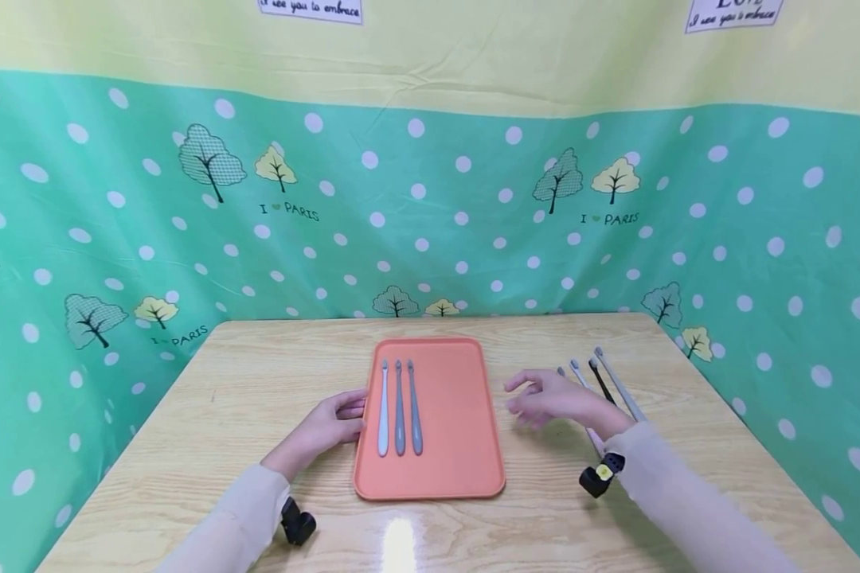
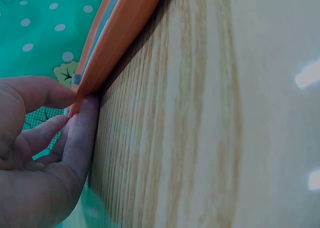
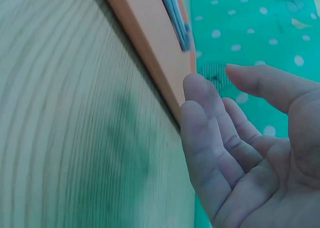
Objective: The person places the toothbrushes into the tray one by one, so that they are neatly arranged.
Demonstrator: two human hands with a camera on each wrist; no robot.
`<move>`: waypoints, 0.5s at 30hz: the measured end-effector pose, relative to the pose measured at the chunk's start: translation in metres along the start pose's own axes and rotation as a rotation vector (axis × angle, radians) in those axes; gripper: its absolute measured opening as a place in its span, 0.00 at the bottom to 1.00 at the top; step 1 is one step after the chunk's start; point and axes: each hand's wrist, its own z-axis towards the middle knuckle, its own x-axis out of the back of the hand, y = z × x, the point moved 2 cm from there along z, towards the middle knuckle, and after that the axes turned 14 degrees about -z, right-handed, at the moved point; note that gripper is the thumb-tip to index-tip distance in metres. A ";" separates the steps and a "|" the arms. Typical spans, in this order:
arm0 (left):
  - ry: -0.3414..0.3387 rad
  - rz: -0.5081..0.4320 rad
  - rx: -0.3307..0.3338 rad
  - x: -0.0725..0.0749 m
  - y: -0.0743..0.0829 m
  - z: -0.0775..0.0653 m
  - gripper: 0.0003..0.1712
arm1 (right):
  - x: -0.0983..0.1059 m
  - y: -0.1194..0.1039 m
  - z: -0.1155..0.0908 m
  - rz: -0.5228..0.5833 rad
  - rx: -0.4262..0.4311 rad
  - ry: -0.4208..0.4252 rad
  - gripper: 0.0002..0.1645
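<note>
- Before us is a wood-grain table (image 1: pixel 545 533).
- At nine o'clock of the tray, our left hand (image 1: pixel 333 422) pinches the rim between thumb and fingers.
- The coral tray (image 1: pixel 459 422) sits midway; it looks light and stiff, best held by its raised rim.
- On its nine-o'clock side lie three toothbrushes (image 1: pixel 400 410), parallel, heads towards twelve.
- At three o'clock, our right hand (image 1: pixel 552 395) hovers, fingers loosely bent, thumb apart, holding nothing.
- Just past it, towards two o'clock, lie loose toothbrushes (image 1: pixel 621 386), seemingly four; the arm hides their lower ends. We judge them light, rigid and smooth, easiest pinched mid-handle.
- Farthest, at twelve, hangs a green dotted curtain (image 1: pixel 437 207).
</note>
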 end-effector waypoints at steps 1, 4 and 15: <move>-0.001 -0.003 0.001 0.000 0.000 0.000 0.34 | 0.003 0.003 -0.002 0.002 -0.007 0.006 0.30; -0.001 -0.003 0.000 0.000 0.000 0.000 0.34 | 0.011 0.012 -0.009 0.001 -0.027 0.013 0.31; 0.002 -0.002 0.007 0.000 0.000 0.002 0.34 | 0.036 0.032 -0.038 -0.029 -0.070 0.055 0.31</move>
